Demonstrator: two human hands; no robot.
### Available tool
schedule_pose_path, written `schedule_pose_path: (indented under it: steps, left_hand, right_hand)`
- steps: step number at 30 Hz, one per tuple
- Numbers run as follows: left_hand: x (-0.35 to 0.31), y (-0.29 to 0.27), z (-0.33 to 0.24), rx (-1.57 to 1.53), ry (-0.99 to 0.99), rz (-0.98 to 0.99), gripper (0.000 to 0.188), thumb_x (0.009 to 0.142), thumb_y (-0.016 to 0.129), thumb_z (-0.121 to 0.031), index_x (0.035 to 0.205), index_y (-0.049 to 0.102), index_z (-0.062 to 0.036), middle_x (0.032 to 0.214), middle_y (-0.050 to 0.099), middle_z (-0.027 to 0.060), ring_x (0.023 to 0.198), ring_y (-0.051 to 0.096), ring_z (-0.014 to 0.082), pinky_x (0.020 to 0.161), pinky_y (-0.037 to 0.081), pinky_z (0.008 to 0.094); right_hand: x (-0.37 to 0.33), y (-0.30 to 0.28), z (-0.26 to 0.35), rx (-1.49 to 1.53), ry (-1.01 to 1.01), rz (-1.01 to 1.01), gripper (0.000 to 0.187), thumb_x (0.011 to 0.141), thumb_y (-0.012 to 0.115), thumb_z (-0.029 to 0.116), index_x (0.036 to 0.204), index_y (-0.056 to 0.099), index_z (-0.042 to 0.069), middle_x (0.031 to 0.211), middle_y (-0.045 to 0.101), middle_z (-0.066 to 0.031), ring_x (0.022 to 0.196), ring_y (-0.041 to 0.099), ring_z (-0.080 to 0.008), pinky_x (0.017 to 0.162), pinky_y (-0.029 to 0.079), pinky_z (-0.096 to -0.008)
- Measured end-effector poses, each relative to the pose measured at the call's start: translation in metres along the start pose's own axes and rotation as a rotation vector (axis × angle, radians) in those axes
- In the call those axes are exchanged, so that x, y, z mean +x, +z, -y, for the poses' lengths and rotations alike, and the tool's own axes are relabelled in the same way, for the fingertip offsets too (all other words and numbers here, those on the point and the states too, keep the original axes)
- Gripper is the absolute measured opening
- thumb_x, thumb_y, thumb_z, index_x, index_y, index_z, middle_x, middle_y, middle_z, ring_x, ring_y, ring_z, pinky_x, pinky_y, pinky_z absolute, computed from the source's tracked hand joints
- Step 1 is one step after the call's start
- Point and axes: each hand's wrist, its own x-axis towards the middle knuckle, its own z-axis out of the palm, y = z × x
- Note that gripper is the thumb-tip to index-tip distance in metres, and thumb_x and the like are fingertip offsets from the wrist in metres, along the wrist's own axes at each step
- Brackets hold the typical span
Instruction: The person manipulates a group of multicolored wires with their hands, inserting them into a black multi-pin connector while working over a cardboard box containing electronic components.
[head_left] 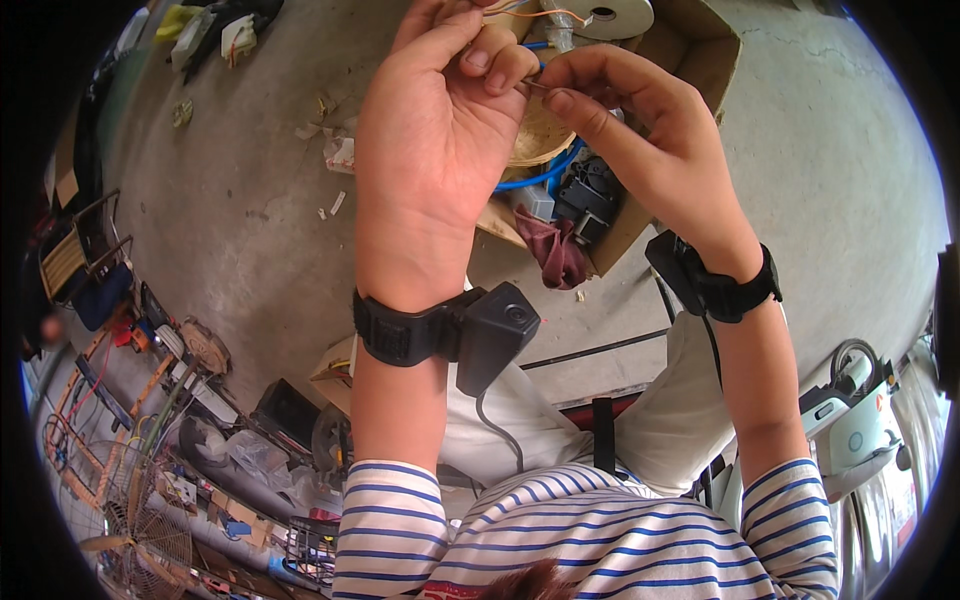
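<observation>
"Item?"
"Orange wire (550, 12), over the cardboard box (625, 232), left of its right edge; long axis crosswise, white connector (584, 20) pointing right."
"Hands?"
"Left hand (435, 145): closed on the wire. Right hand (655, 140): thumb and forefinger pinching a thin strand (536, 84)."

No readable lettering or numbers anywhere

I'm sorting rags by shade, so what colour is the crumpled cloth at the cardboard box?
The cloth is dark maroon, best seen in the head view.
</observation>
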Motion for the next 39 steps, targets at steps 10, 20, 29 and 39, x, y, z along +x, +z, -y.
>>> schedule_pose_path:
  steps: [10,20,29,39]
  left_hand:
    - [0.000,0.000,0.000,-0.038,-0.019,0.050,0.029,0.096,0.041,0.005,0.123,0.050,0.0018,0.095,0.054,0.0081,0.065,0.039,0.0114,0.057,0.035,0.0247]
    - [0.000,0.003,-0.001,-0.071,0.024,0.024,0.027,0.095,0.042,0.005,0.120,0.052,0.0028,0.096,0.054,0.0093,0.065,0.038,0.0120,0.057,0.034,0.0252]
    - [-0.001,0.004,0.001,-0.043,0.050,0.023,0.024,0.095,0.042,0.005,0.116,0.054,0.0024,0.098,0.055,0.0096,0.064,0.038,0.0116,0.057,0.034,0.0250]
    - [-0.001,0.003,0.002,0.031,0.075,0.045,0.024,0.096,0.042,0.004,0.118,0.050,0.0008,0.097,0.056,0.0097,0.064,0.040,0.0112,0.058,0.036,0.0243]
  right_hand:
    - [0.000,-0.007,0.002,0.199,0.097,0.147,0.013,0.094,0.057,0.002,0.106,0.059,-0.002,0.099,0.062,-0.0014,0.092,0.056,-0.0059,0.081,0.045,-0.0210]
    - [0.000,-0.003,0.002,0.216,0.095,0.077,0.015,0.095,0.057,0.004,0.109,0.058,-0.002,0.101,0.060,0.0002,0.093,0.055,-0.0052,0.082,0.044,-0.0202]
    - [0.000,-0.008,0.003,0.273,0.122,0.112,0.016,0.096,0.055,0.010,0.108,0.056,-0.001,0.103,0.058,-0.0001,0.091,0.054,-0.0061,0.082,0.043,-0.0215]
    - [0.001,-0.010,0.009,0.215,0.213,0.148,0.020,0.096,0.054,0.016,0.104,0.058,-0.002,0.096,0.059,0.0004,0.088,0.055,-0.0067,0.080,0.043,-0.0220]
